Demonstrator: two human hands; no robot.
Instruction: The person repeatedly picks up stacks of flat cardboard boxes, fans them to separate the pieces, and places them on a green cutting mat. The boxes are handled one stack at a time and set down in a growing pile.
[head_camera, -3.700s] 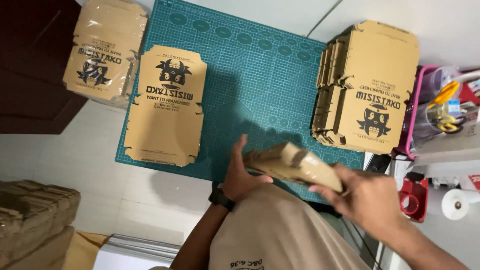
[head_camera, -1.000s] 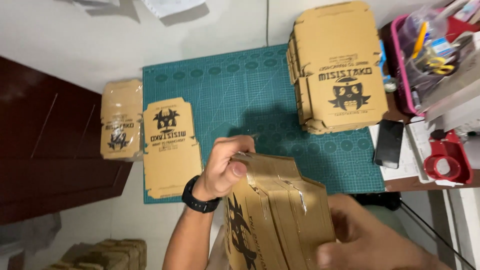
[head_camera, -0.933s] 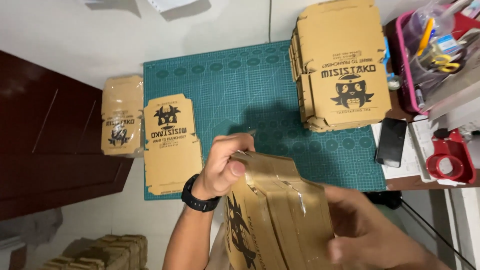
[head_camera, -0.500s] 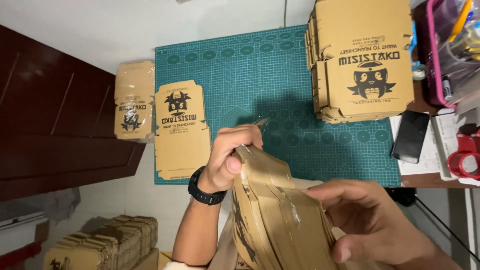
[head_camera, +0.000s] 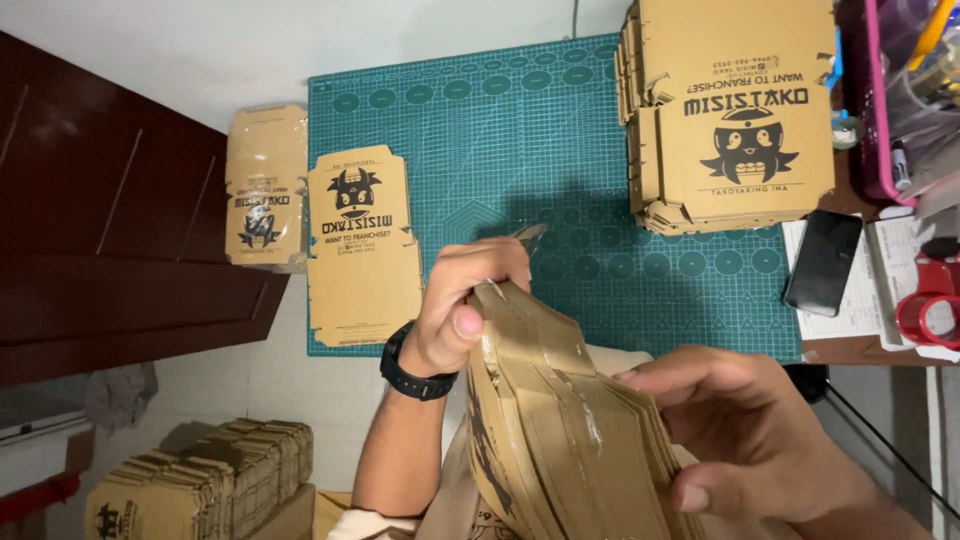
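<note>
The bundle of flat cartons (head_camera: 560, 430) runs off the frame's 6 o'clock edge, its lower end unseen. At 5 o'clock the right hand (head_camera: 760, 440) is cropped at the wrist. The pink organiser (head_camera: 880, 100) is cut at 2 o'clock.

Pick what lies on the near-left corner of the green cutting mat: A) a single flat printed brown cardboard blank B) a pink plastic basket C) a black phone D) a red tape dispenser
A: a single flat printed brown cardboard blank lies on the left part of the green cutting mat, partly over its edge, while the black phone sits off the mat's right side.
</note>
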